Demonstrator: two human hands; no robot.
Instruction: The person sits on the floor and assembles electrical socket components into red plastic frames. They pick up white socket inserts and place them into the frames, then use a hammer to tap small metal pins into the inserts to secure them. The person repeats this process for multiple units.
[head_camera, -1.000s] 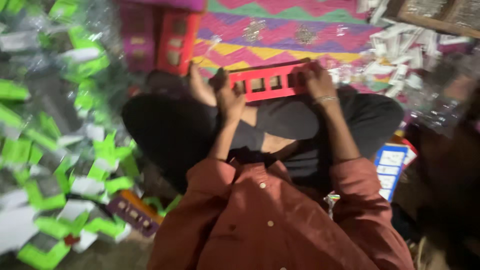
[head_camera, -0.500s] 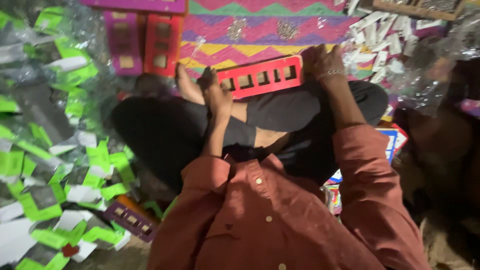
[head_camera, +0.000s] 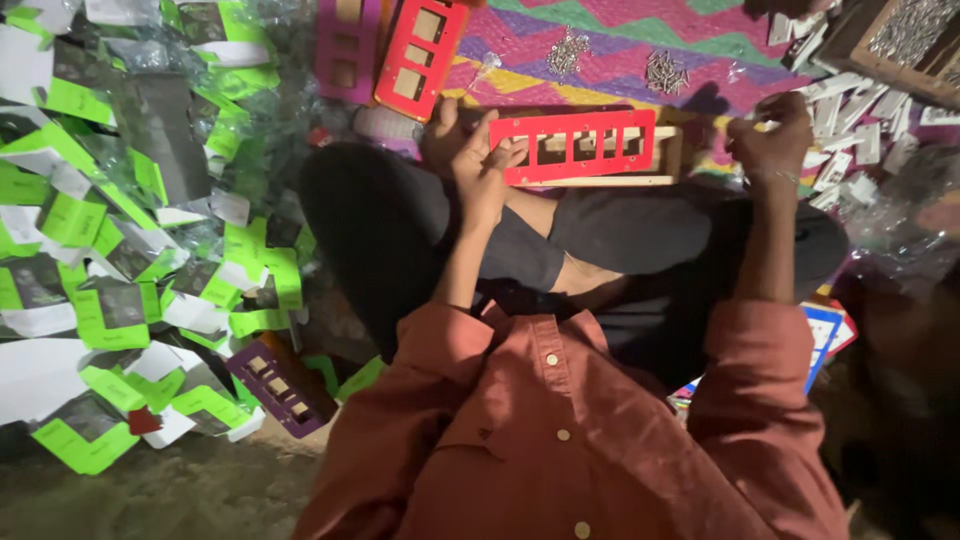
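A red plastic plate (head_camera: 585, 145) with several rectangular openings lies across a wooden frame (head_camera: 600, 181) in front of my crossed legs. My left hand (head_camera: 478, 165) grips the plate's left end, thumb on top. My right hand (head_camera: 772, 138) is off the plate, to the right of the frame, with its fingers curled at the edge of a heap of small white pieces (head_camera: 838, 108). Whether it holds one of them is hidden.
A red plate (head_camera: 420, 55) and a magenta plate (head_camera: 348, 45) lie beyond my left knee, a purple plate (head_camera: 280, 385) by my left hip. Green and white cards (head_camera: 100, 250) cover the floor at left. Screw piles (head_camera: 665, 70) sit on the zigzag mat (head_camera: 720, 30); a wooden box (head_camera: 900, 35) stands far right.
My right hand has let go of the red plate's right end and moved right to the white pieces. The left hand still holds the plate, now resting on the wooden frame.
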